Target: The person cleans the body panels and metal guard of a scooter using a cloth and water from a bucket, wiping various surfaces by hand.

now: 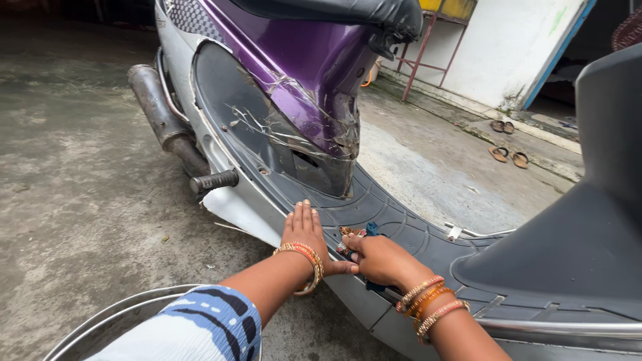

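My right hand (380, 259) bunches the blue cloth (370, 230) on the scooter footboard (414, 234), cloth ahead of its fingers; left hand (304, 230) flat, fingers together, just beside.

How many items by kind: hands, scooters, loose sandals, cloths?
Hands: 2, left hand flat on the scooter footboard, right hand pressing a blue cloth
Scooters: 1
Sandals: 4, one pair nearer, one pair farther back
Cloths: 1
Total: 8
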